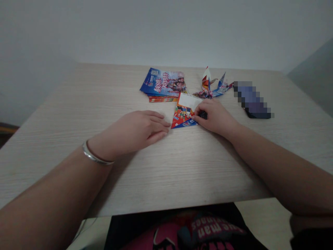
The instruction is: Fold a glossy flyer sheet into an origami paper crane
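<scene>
A colourful printed paper (185,111), partly folded with a white flap turned up, lies on the light wooden table (78,104). My right hand (214,116) rests on its right edge, fingers curled and pinching the paper. My left hand (137,132) lies palm down on the table just left of the paper, fingers stretched out together, fingertips close to its lower left corner. A silver bracelet (95,156) circles my left wrist.
A stack of colourful leaflets (163,85) lies beyond the paper. Folded paper cranes (212,86) stand at the back right. A dark phone-like object (253,100), blurred out, lies to the right. The table's near edge is by my lap.
</scene>
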`<state>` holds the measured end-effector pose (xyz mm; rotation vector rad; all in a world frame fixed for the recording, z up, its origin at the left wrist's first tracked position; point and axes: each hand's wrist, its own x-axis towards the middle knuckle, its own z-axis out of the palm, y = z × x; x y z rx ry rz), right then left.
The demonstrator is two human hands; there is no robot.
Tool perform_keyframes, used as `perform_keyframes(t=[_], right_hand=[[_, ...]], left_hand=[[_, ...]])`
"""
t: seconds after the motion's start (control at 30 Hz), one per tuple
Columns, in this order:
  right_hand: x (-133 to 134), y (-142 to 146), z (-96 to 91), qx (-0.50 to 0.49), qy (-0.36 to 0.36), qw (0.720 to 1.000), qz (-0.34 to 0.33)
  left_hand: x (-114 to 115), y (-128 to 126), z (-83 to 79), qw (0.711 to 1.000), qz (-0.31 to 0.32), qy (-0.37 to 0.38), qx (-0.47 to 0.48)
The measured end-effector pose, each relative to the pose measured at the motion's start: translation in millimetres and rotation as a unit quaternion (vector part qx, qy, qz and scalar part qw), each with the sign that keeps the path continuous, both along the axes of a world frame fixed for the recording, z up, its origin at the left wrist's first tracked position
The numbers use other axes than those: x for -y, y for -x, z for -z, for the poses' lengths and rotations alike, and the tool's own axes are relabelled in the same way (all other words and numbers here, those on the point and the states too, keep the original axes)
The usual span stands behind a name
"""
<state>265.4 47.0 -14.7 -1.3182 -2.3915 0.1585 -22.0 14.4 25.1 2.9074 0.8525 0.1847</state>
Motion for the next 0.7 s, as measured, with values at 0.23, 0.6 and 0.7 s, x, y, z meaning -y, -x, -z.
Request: perform_keyframes(t=[0.23,0.6,0.7], right_hand=[[-0.5,0.9,-2.5,-0.002,-0.001,1.000,-0.003],[2.0,-1.2,-5.2,-0.005,-0.009,1.000,-0.002],[3.9,-0.7,-7.2,0.002,-0.019,1.000,0.004]], left_hand=[[0.4,-8.9,10.0,0.999,0.000,-0.019,0.037],[7.4,-22.1,9.7,0.997,0.021,-0.063,-0.035],[7.7,-23.3,9.7,0.997,0.019,-0.063,-0.035]])
